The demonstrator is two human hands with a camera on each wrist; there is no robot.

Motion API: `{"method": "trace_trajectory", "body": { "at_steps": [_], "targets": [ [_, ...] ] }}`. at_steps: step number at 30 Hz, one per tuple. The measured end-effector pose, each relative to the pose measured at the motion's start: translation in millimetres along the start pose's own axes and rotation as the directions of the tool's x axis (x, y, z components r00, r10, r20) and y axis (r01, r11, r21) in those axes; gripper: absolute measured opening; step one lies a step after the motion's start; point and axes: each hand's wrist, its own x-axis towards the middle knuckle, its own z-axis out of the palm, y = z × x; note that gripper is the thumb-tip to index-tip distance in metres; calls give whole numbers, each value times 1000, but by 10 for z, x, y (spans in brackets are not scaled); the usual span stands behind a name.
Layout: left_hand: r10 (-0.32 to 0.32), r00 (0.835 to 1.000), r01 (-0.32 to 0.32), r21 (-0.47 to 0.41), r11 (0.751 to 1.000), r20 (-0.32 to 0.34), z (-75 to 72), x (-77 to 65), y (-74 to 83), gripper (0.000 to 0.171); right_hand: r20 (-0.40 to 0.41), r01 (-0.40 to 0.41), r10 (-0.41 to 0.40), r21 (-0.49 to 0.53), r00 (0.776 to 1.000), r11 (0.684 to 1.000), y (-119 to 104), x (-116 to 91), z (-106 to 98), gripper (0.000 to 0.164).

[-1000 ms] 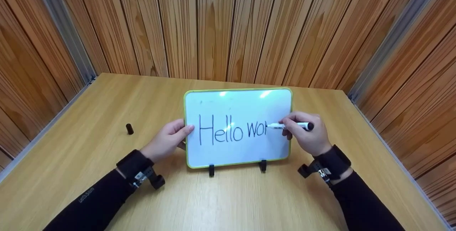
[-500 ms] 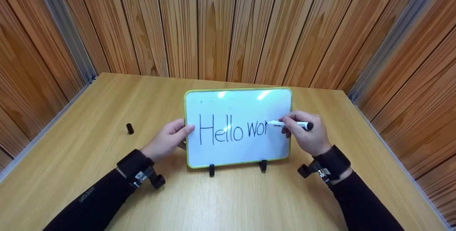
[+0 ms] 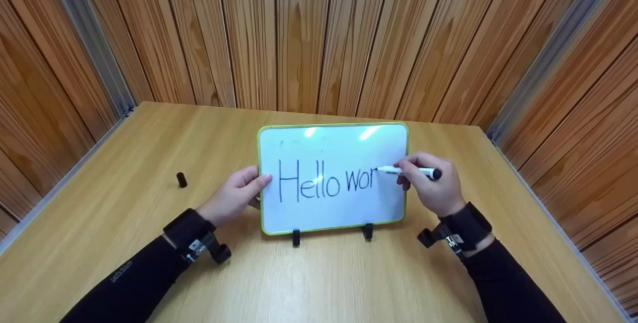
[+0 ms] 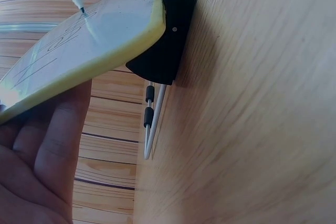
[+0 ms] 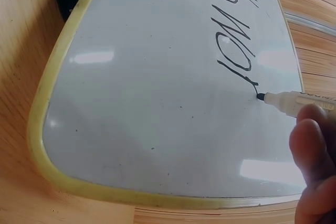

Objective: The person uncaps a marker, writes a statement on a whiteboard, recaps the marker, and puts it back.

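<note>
A small whiteboard [image 3: 324,213] with a yellow-green frame leans upright on a black stand [image 4: 176,30], and "Hello wor" is written on it in dark ink. My left hand [image 3: 240,191] grips the board's left edge, thumb on the front and fingers behind, as the left wrist view shows. Between thumb and fingers my right hand [image 3: 434,186] pinches a white marker [image 5: 294,103]. The marker's black tip touches the board at the upper end of the "r". In the head view the lower fingers of the right hand are partly hidden.
A black marker cap [image 3: 182,180] lies on the wooden table [image 3: 199,143] to the left of the board. Thin rods of the stand [image 4: 156,124] reach back behind the board. Wood-panelled walls [image 3: 299,39] enclose the table's back and sides.
The right hand has moved the marker slightly up, then right, and the arch of the "r" now shows beside its stem. The left hand and the whiteboard have stayed in place.
</note>
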Motion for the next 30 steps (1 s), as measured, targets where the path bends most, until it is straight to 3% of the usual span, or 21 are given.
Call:
{"method": "trace_trajectory", "body": {
  "at_steps": [14,23,30],
  "targets": [
    [-14,1000,14,5,1000,-7,5,4,5,41,-5,18,-18,-19,1000,1000,-4,-2,-11,22],
    [-21,1000,21,6,1000,1,-2,10,3,43,-16,78,-78,9,997,997,-8,9,-58,23],
    [6,1000,-6,3,1000,10,-6,-1,6,44,-43,103,-103,2,994,995,-8,25,-61,22]
  ]
}}
